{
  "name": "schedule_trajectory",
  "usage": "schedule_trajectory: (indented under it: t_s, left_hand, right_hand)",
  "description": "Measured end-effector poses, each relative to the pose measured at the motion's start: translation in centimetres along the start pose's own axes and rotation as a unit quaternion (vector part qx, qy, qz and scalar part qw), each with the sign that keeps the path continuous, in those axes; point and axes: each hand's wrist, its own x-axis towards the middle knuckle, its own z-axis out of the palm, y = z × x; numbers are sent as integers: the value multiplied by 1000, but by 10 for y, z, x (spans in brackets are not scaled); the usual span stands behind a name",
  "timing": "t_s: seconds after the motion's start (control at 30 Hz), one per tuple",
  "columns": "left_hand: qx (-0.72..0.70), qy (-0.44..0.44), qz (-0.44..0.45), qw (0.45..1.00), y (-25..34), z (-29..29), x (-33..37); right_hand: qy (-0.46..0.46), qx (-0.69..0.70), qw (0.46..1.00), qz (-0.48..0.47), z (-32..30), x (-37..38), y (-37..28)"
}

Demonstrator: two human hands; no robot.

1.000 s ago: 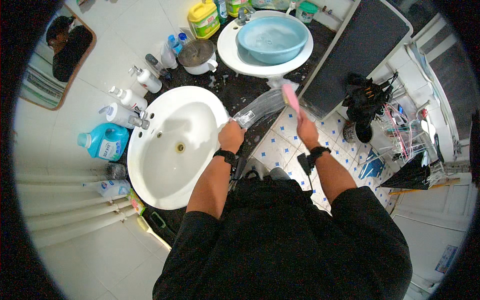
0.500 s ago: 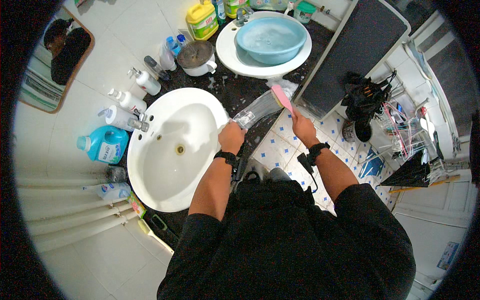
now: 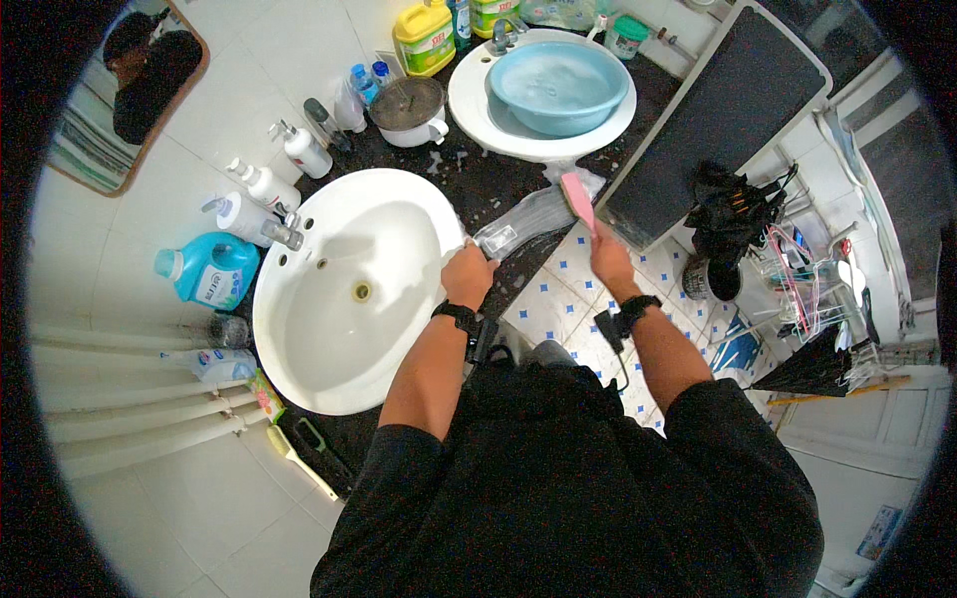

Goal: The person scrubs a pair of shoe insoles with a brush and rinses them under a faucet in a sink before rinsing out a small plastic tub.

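A long, flat, pale grey wet strip (image 3: 528,221) lies along the dark counter edge between the two washbasins; its exact kind I cannot tell. My left hand (image 3: 469,276) is closed on its near end, beside the rim of the nearer white sink (image 3: 299,354). In my right hand (image 3: 611,261) is a pink scrubbing brush (image 3: 578,199), gripped by the handle. The brush head rests on or just over the strip's far part, its bristles mostly hidden beneath it. White suds (image 3: 581,179) gather around the far end.
A light-blue basin (image 3: 558,118) of sudsy water sits in the far sink (image 3: 469,110). Pump bottles (image 3: 264,186), a blue detergent jug (image 3: 214,271) and a lidded white pot (image 3: 411,110) line the wall. A dark panel (image 3: 718,120) stands at right, near a cluttered rack (image 3: 797,284).
The whole view has shifted slightly. The brush has tipped so that its bristles, partly seen before, hardly show. Both hands keep their holds.
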Motion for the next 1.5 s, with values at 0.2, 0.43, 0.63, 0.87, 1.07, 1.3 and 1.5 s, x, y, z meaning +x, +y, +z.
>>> schedule_trajectory:
  t_s: [0.2, 0.43, 0.63, 0.87, 1.07, 1.3, 1.5]
  left_hand:
    - [1, -19, 2, 1000, -7, 1, 3]
    - [62, -58, 15, 996, -11, -2, 6]
    - [50, -10, 27, 998, -13, 6, 3]
    - [9, -16, 24, 1000, -10, 4, 2]
    - [36, -21, 10, 999, -7, -1, 4]
    - [61, -94, 6, 994, 3, -12, -3]
    - [92, -102, 5, 990, -1, 0, 3]
  right_hand:
    - [-185, 31, 977, -98, 11, -39, -59]
    - [-31, 9, 999, -24, -1, 7, 3]
    - [-187, 44, 977, -93, 5, -47, -68]
    - [-1, 3, 1000, -28, -8, 1, 10]
    - [-220, 35, 968, -116, 7, -55, -81]
    - [-34, -1, 999, -29, -12, 1, 2]
    - [-168, -5, 981, -93, 23, -48, -57]
